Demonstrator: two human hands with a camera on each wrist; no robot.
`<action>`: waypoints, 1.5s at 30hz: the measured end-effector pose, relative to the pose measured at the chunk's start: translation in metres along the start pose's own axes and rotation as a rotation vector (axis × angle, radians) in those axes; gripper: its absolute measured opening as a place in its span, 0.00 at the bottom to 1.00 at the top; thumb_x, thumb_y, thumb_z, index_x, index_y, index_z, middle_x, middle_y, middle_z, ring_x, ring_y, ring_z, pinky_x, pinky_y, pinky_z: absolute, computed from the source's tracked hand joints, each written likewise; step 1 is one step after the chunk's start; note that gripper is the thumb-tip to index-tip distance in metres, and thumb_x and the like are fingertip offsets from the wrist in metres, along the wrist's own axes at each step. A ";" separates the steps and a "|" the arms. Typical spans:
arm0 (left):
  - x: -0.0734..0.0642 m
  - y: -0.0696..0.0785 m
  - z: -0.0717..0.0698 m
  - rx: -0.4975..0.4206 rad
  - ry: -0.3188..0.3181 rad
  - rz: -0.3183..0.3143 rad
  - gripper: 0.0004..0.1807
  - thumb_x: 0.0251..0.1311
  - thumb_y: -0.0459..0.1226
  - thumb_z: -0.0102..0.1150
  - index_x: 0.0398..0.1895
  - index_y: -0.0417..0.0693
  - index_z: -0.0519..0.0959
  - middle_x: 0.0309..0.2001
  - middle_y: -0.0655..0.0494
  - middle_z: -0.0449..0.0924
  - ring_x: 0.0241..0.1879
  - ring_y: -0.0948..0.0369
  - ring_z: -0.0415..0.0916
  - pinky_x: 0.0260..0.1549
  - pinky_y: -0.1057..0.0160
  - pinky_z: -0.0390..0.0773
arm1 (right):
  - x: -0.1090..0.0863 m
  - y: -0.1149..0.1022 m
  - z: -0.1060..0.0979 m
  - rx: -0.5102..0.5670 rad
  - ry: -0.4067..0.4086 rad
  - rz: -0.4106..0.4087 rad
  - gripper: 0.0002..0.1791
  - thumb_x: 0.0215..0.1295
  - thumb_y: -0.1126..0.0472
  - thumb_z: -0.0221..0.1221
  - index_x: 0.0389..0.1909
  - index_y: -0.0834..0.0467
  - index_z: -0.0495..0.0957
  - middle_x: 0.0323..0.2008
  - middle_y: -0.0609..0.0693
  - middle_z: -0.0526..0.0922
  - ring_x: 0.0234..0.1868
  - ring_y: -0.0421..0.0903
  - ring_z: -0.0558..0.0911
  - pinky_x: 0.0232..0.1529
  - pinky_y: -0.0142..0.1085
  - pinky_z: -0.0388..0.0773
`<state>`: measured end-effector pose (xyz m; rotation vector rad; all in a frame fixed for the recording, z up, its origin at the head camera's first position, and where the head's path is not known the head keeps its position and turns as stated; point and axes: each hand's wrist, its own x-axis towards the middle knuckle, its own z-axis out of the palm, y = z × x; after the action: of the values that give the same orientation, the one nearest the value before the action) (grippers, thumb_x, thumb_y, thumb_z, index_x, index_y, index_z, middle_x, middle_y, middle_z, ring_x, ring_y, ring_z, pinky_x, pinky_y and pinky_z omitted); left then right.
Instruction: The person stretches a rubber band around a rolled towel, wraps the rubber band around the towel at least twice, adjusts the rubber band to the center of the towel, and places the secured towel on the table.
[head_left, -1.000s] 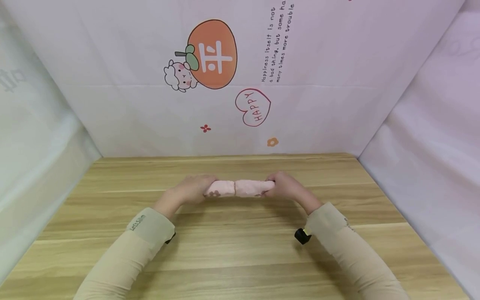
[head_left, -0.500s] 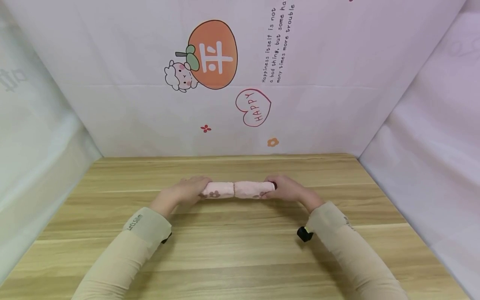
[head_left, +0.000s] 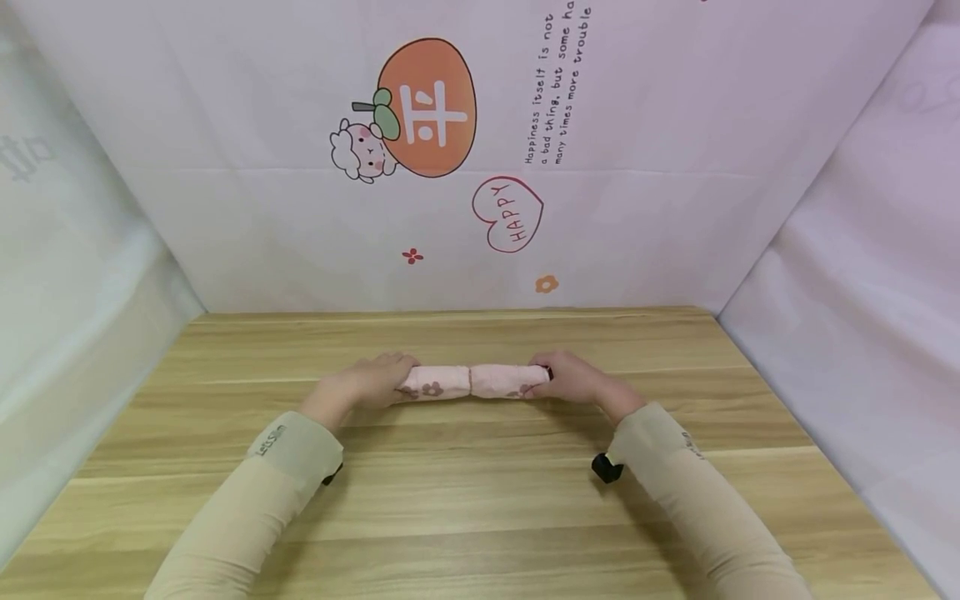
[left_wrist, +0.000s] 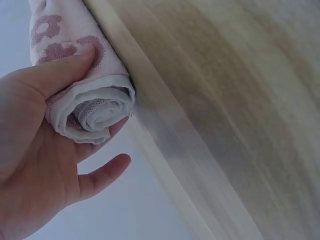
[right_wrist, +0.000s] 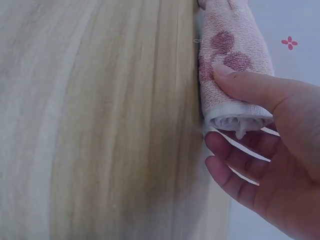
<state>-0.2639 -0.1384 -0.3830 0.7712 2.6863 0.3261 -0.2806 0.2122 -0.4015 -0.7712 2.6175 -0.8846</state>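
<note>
A pink towel (head_left: 480, 382) with darker flower marks is rolled into a tube, lying crosswise near the back of the table, with a thin band around its middle. My left hand (head_left: 375, 379) grips its left end. In the left wrist view the thumb lies over the towel (left_wrist: 65, 40) and the spiral end with white edging shows; one finger sticks out below. My right hand (head_left: 573, 379) holds the other end. The right wrist view has the thumb pressed on the towel (right_wrist: 235, 55), fingers curved behind its white-edged end, the lower ones apart from it.
The wood-grain table (head_left: 465, 500) runs back to a white printed cloth (head_left: 637, 233). White cloth hangs along the left side (head_left: 82, 250) and the right side (head_left: 847, 267). A black wrist camera (head_left: 606, 468) hangs under the right sleeve.
Both hands and the rolled towel have come slightly toward me and lower. My left hand has shifted left along the roll, uncovering more of the flower print.
</note>
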 end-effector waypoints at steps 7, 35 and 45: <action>0.003 0.000 0.003 0.040 0.038 -0.012 0.23 0.72 0.32 0.57 0.68 0.38 0.68 0.68 0.37 0.69 0.70 0.39 0.63 0.66 0.34 0.61 | 0.001 -0.002 0.003 -0.006 -0.007 0.017 0.14 0.62 0.58 0.73 0.42 0.60 0.83 0.37 0.47 0.83 0.34 0.43 0.72 0.38 0.38 0.70; -0.014 0.009 -0.003 0.093 -0.048 -0.061 0.24 0.79 0.38 0.49 0.72 0.37 0.64 0.73 0.36 0.61 0.74 0.39 0.55 0.69 0.32 0.52 | 0.003 -0.003 0.006 -0.114 -0.013 0.008 0.13 0.62 0.58 0.73 0.42 0.60 0.84 0.40 0.49 0.84 0.41 0.45 0.78 0.47 0.44 0.75; -0.006 0.007 -0.001 0.047 -0.035 -0.080 0.33 0.73 0.47 0.59 0.73 0.39 0.66 0.70 0.38 0.66 0.71 0.40 0.60 0.67 0.33 0.57 | 0.000 -0.009 0.008 -0.222 -0.022 0.017 0.22 0.60 0.52 0.74 0.48 0.60 0.83 0.44 0.52 0.80 0.44 0.47 0.77 0.50 0.46 0.76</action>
<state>-0.2564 -0.1362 -0.3792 0.6744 2.6915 0.2294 -0.2736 0.2026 -0.4021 -0.8062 2.7291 -0.5833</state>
